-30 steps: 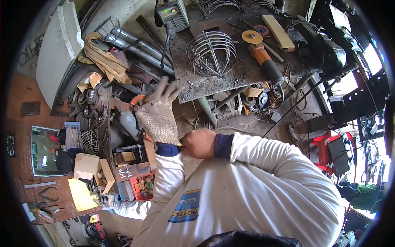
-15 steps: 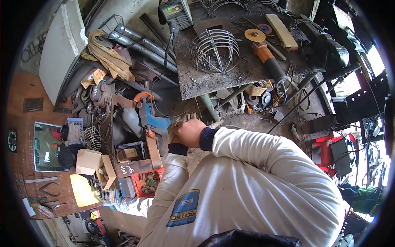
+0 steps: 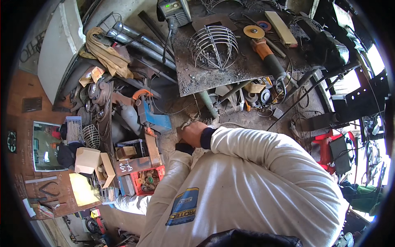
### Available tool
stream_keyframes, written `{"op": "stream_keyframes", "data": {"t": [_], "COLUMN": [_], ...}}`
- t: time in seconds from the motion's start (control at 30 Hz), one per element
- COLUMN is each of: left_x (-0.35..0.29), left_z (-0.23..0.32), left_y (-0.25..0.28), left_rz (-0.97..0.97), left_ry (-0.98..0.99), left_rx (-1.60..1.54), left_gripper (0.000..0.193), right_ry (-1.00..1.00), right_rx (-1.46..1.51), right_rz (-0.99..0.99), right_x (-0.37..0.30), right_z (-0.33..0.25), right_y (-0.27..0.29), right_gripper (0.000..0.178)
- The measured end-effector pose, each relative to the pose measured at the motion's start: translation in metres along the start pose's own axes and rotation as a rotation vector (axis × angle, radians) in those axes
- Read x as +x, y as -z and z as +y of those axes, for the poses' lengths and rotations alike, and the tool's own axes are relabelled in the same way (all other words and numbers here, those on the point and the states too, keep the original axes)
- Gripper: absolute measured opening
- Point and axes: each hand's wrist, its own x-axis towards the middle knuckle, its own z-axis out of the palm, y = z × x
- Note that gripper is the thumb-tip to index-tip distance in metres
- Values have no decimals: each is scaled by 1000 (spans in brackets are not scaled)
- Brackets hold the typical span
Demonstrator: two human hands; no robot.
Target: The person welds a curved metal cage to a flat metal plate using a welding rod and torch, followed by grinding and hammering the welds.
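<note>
My right hand (image 3: 195,133) is closed in front of my body, its fingers curled around a crumpled beige thing that looks like a work glove (image 3: 190,119). Pressed up against it from below is my left hand (image 3: 182,140). Most of the left hand is hidden behind the right one, so its fingers do not show. Both wrists carry dark cuffs on off-white sleeves. Just left of the hands stands a blue bench vise (image 3: 153,117). Beyond them is the metal worktable (image 3: 185,84) with a cage of bent rods (image 3: 214,47) on it.
An orange angle grinder (image 3: 265,55) lies on the worktable beside a wooden block (image 3: 281,29). A welding machine (image 3: 175,14) stands at its far left. At left are a cardboard box (image 3: 87,160) and a red crate (image 3: 146,181) of discs. A red chair (image 3: 325,152) is at right.
Both hands have shifted slightly right and nearer my body, still together. The beige glove now shows less at their left side and pokes out beyond the right hand.
</note>
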Motion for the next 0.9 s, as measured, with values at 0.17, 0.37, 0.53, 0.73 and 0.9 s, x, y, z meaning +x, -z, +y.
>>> {"op": "stream_keyframes", "data": {"t": [0.17,0.37,0.53,0.73,0.9], "left_x": [14,27,27,14,1], "left_z": [11,13,11,6,3], "left_y": [-20,-18,-26,-26,-15], "left_rz": [-40,-15,-27,-45,-50], "left_ry": [-17,-8,1,22,51], "left_rx": [2,-1,-10,-36,-63], "left_gripper": [45,46,48,49,50], "right_ry": [-61,-92,-191,52,142], "right_rx": [467,418,-87,-230,-181], "right_rz": [84,-18,-4,-47,-40], "right_x": [11,-1,-5,1,3], "right_z": [41,24,32,28,11], "right_y": [-35,-4,19,0,0], "right_gripper": [33,39,26,19,18]}}
